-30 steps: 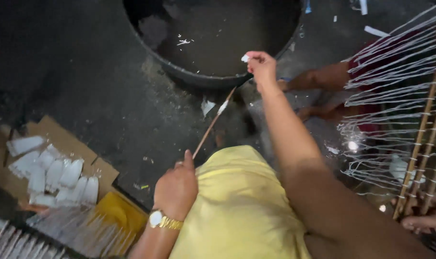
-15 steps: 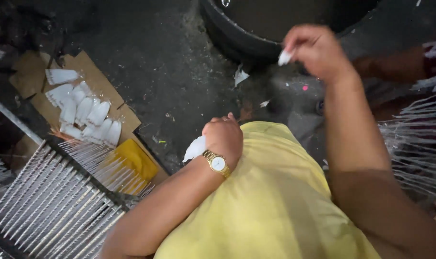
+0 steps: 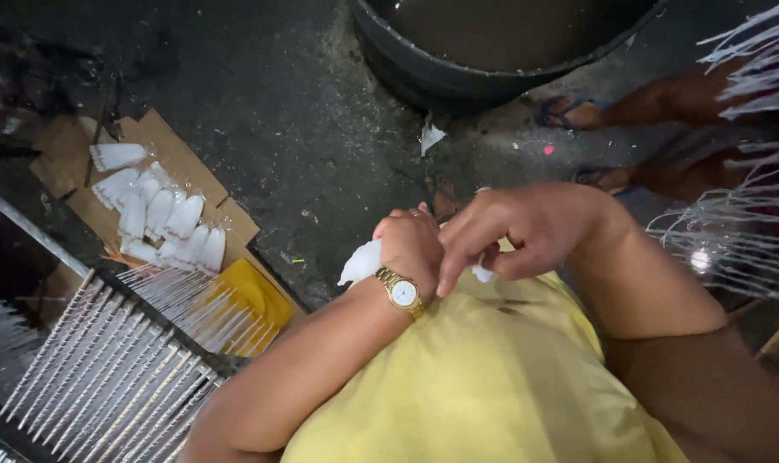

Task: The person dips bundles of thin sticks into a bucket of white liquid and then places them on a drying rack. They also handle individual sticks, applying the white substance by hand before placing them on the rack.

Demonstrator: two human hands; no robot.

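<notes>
together, the left hand (image 3: pixel 409 244) fists round a white wax piece (image 3: pixel 360 261) while the right hand (image 3: pixel 527 230) pinches another white bit (image 3: pixel 483 273).

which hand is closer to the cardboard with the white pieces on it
Left. The left hand, closed on a white lump, sits just right of the cardboard holding the white pieces. The right hand is farther right, beyond the left.

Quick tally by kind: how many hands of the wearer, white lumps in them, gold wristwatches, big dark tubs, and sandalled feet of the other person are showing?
Wearer's hands: 2, left hand and right hand
White waxy lump gripped in the left hand: 1
Gold wristwatch: 1
Large dark round tub: 1
Sandalled feet of another person: 2
Total: 7
</notes>
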